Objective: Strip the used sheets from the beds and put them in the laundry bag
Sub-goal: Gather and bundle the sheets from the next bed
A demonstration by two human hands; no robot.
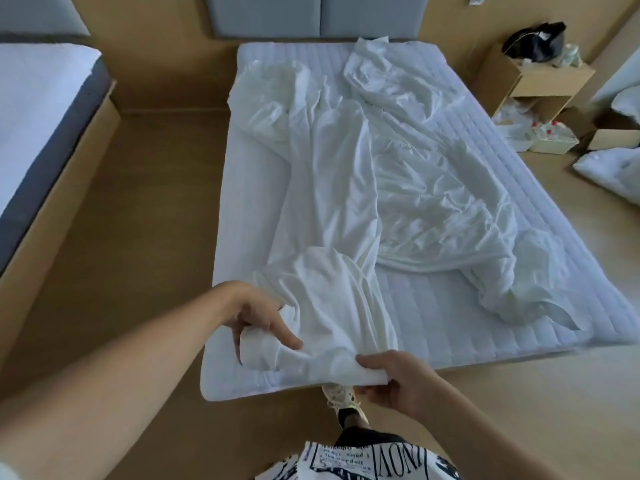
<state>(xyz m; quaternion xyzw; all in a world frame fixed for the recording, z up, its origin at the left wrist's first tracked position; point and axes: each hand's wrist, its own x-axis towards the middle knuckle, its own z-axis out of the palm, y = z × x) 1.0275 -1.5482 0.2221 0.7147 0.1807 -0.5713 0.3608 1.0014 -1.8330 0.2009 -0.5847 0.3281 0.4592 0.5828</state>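
The crumpled white sheet (346, 188) runs lengthwise down the mattress (450, 327), headboard (311, 15) to foot; left hand (256, 317) and right hand (398, 379) each grip its near end, slightly apart; tan floor (156, 220) surrounds the mattress.

Soft, even daylight, faint shadows, slight overall blur, and wide-angle bending at the edges

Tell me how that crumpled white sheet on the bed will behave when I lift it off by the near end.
The sheet looks thin and deeply creased, so it will probably hang limp and trail. It stretches up to the headboard, so expect drag along the quilted mattress. Left hand and right hand each grip only an edge; bunching it may help.
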